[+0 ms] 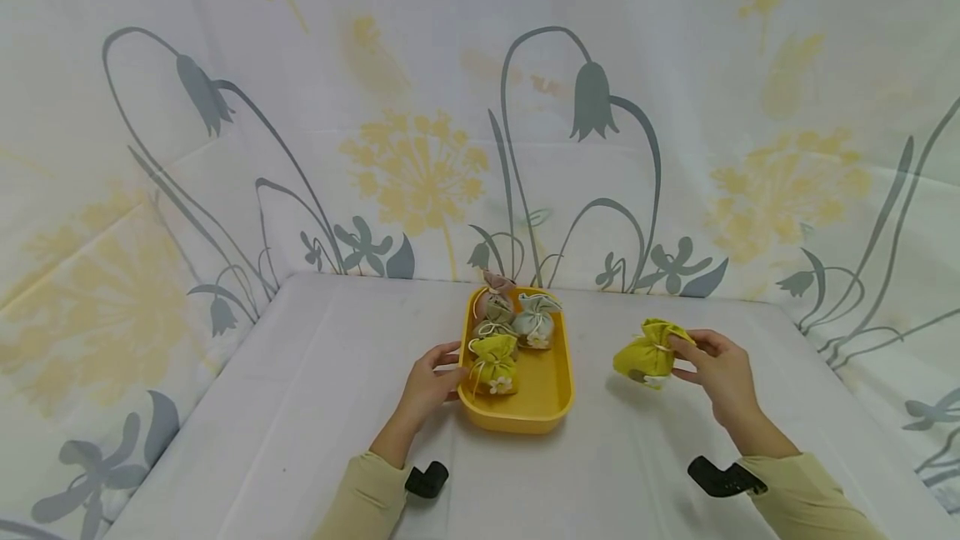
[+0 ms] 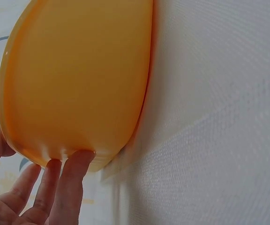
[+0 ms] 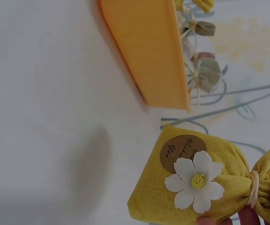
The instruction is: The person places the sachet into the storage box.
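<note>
My left hand (image 1: 427,382) holds the near left side of a yellow plastic tray (image 1: 546,377). In the left wrist view its fingers (image 2: 71,180) lie on the tray's outer wall, with the thumb at the rim. Inside the tray are several small drawstring pouches: a yellow-green pouch (image 1: 493,367) in front, a pale blue pouch (image 1: 535,323) at the right, and olive and pinkish ones behind. To the right of the tray, my right hand (image 1: 726,369) pinches another yellow-green pouch (image 3: 144,201) by its tied neck, above the table. A white flower (image 3: 198,180) and a brown round label decorate it.
The table (image 1: 322,440) wears a white cloth. Behind it hangs a white curtain (image 1: 450,107) printed with grey and yellow flowers. Dark wrist-worn devices (image 1: 723,477) sit by both sleeves.
</note>
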{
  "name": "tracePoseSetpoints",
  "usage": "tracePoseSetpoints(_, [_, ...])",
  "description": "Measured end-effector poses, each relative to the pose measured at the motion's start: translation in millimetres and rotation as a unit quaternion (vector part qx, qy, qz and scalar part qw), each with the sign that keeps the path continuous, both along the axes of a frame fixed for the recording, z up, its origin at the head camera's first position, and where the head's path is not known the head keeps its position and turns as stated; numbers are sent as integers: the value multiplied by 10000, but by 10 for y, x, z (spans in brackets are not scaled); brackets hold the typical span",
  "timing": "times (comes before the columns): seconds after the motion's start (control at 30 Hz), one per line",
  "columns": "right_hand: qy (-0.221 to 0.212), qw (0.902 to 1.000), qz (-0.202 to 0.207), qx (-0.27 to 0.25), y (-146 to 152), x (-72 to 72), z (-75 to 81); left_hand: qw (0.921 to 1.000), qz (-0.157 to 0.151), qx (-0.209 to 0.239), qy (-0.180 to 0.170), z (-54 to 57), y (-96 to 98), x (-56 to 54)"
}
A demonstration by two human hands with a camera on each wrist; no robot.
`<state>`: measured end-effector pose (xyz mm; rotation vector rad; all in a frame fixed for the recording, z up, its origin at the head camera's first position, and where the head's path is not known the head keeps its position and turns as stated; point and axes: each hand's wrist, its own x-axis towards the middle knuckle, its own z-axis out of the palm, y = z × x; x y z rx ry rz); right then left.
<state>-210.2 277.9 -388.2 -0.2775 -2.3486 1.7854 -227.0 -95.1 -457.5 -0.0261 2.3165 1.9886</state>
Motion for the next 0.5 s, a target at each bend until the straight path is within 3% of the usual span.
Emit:
tracePoseSetpoints(0.27, [316,9980,350,-420,92,-215,-286,10000,4,-8,8,10,-1,2])
tracePoseSetpoints(0.33, [416,9974,380,-455,26,-188,-233,10000,-6,-10,8,9,-2,1])
tracePoseSetpoints(0.5, [339,9974,607,-186,-269,14,124,10000,-3,-31,0,4,0,2])
